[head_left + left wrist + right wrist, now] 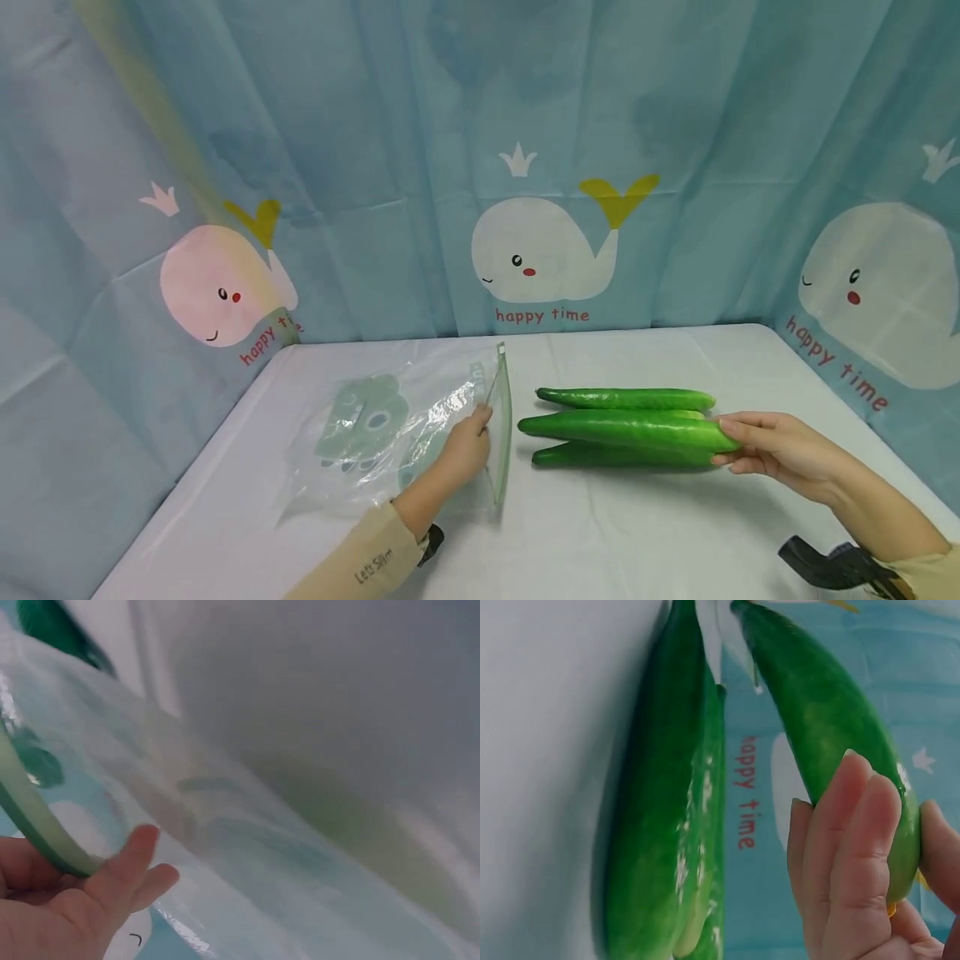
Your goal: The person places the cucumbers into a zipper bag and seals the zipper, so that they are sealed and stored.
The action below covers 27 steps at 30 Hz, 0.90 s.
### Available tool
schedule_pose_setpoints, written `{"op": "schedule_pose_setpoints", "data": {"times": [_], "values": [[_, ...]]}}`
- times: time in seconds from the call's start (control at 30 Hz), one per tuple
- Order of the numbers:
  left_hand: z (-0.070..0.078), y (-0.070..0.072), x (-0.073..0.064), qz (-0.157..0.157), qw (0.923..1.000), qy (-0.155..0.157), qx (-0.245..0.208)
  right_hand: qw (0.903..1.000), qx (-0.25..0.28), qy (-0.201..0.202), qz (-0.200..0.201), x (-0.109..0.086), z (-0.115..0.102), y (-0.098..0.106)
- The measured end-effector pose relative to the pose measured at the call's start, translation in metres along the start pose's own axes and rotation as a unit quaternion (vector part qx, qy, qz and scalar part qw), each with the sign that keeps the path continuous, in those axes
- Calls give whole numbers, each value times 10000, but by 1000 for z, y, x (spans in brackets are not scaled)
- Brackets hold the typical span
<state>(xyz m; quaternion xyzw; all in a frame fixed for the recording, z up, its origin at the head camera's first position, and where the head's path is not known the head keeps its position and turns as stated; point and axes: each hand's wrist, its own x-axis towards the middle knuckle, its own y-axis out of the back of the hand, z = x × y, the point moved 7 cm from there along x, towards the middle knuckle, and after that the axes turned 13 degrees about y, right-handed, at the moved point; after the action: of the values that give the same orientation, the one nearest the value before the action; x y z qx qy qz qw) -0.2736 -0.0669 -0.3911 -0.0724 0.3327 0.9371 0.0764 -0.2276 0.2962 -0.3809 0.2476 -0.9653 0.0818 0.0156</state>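
Note:
My left hand grips the open mouth of a clear zip bag, by its green zip strip. The bag lies flat on the left of the table, printed with pale green cartoon shapes. In the left wrist view the green strip passes between thumb and fingers. My right hand holds a cucumber by its thick, lighter end, with the thin end pointing left to the bag's mouth. The right wrist view shows this cucumber raised, with more cucumbers lying side by side beneath it.
A white-covered table carries everything. Behind and at both sides hangs a blue curtain with whale prints, meeting the table's far edge. One lying cucumber is farther back, another nearer the front.

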Motion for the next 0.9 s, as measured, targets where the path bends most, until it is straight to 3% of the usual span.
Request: {"op": "schedule_pose_setpoints", "data": {"times": [0.23,0.67,0.9], "values": [[7,5,-6,408,9988,-285,-16,9997,39,-72,234,16,-3,-6],[9,13,-8,403,9986,-306,-125,9979,572,7,317,35,-1,-10],[7,12,-9,363,9991,-200,-132,9972,494,-183,524,44,2,-11]]}}
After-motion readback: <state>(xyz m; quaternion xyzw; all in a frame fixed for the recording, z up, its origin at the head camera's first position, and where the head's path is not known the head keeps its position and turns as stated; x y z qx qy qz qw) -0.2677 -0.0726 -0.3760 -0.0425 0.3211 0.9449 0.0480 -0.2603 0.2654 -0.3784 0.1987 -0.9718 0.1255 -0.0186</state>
